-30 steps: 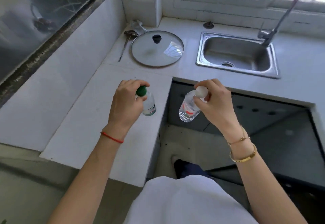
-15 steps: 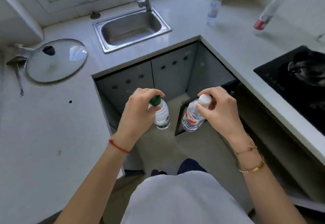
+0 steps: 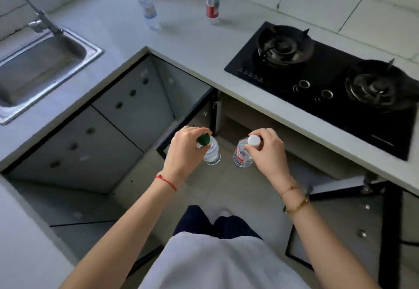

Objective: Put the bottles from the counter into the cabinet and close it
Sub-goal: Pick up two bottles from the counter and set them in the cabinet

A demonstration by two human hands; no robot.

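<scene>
Head view: left hand [image 3: 183,150] clamps green-cap bottle [image 3: 209,151], right hand [image 3: 267,150] clamps white-cap bottle [image 3: 242,156] — both upright, hung by caps. Open cabinet [image 3: 229,116] lies just ahead, lower down; right hand nearer — I'd say.

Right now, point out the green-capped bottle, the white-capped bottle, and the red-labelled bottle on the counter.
green-capped bottle [image 3: 212,154], head view, clear body below the cap.
white-capped bottle [image 3: 253,140], head view, on its cap.
red-labelled bottle [image 3: 212,10], head view, on its label.
</scene>
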